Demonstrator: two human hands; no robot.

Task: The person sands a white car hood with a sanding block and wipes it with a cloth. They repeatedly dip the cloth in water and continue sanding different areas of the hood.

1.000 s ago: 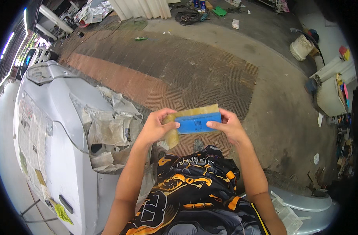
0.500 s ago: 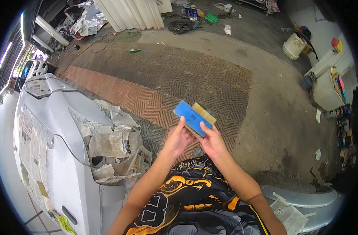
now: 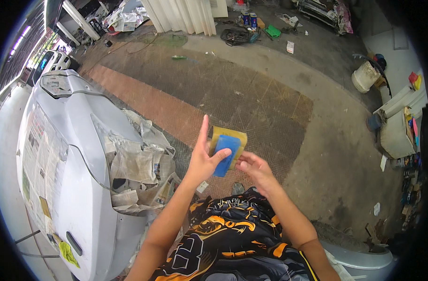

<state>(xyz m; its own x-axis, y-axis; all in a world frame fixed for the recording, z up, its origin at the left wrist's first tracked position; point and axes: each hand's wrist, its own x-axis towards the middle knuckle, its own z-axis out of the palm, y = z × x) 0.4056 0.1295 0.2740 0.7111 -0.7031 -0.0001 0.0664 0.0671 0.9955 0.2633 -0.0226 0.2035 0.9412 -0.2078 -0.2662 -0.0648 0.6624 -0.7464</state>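
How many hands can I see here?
2: the left hand, gripping the blue block against a yellow-brown sheet, and the right hand, at the sheet's right side. No others show.

I ct off remote feed: 1 L grip [image 3: 204, 164] + 1 R grip [image 3: 259, 173] = 2; 1 blue block [image 3: 229, 143]; 1 yel. sheet [image 3: 230, 130]; 1 yel-grn rag [image 3: 67, 255]; 2 blue contnrs [image 3: 246, 19]; 1 grn obj. [image 3: 272, 31], type unclear.
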